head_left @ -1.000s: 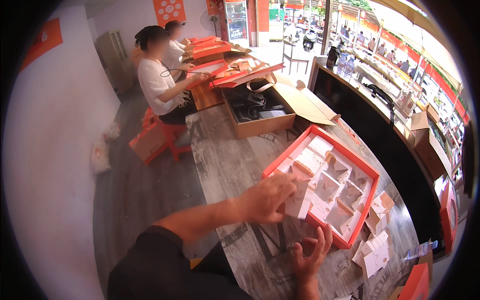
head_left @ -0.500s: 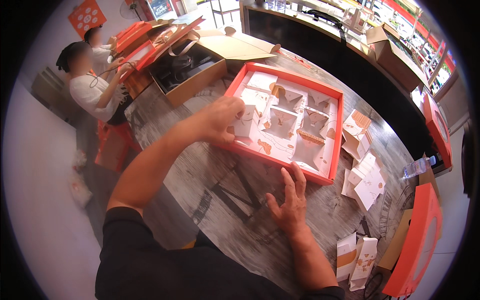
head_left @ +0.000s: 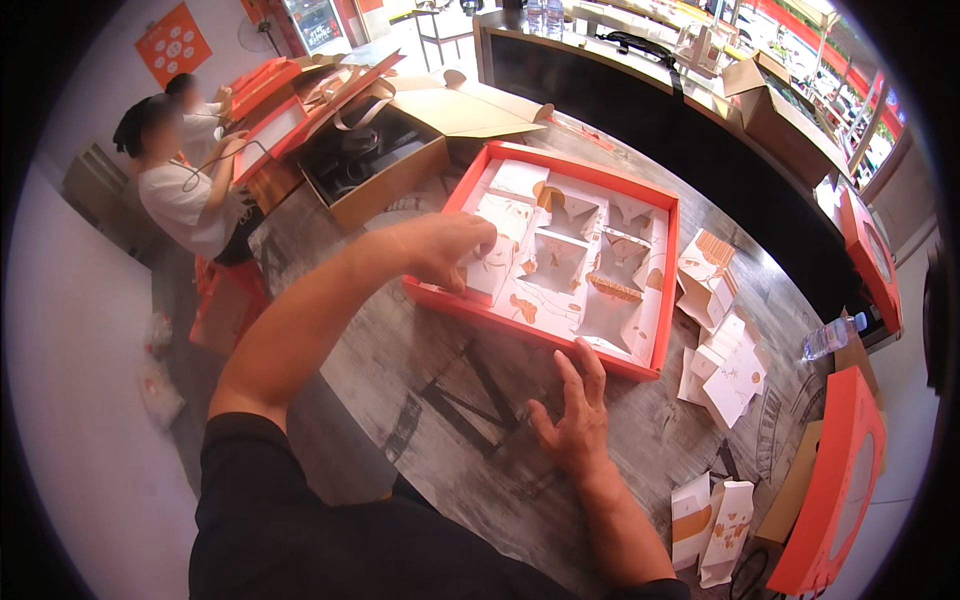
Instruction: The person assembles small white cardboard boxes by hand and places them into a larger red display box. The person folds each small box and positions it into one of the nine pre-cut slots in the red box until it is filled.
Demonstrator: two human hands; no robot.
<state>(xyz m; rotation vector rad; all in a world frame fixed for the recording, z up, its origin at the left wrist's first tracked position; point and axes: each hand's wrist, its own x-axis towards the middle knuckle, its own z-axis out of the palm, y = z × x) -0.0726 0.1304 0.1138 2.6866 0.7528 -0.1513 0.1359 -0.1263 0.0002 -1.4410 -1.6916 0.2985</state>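
Note:
A shallow red box point(head_left: 672, 290) lies open on the table, fitted with a white printed card insert point(head_left: 540, 308) that has several square compartments. My left hand point(head_left: 447, 252) reaches over the box's left side, thumb and fingers closed on a small white carton point(head_left: 490, 275) inside its left end; part of the carton is hidden by the hand. Another small white carton point(head_left: 520, 180) sits in the far left corner. My right hand point(head_left: 575, 415) holds nothing. Its fingers are spread, and the fingertips rest at or just short of the box's near wall.
Folded white cartons point(head_left: 730, 370) lie right of the box, more cartons point(head_left: 712, 530) nearer me. A water bottle point(head_left: 835, 337) and a red windowed lid point(head_left: 835, 480) stand at the right. Behind is an open brown carton point(head_left: 385, 190). Two people point(head_left: 190, 205) work at the far left.
The small carton under my left hand has gone down and now sits lower in the left end of the red box. My right hand stays by the near wall.

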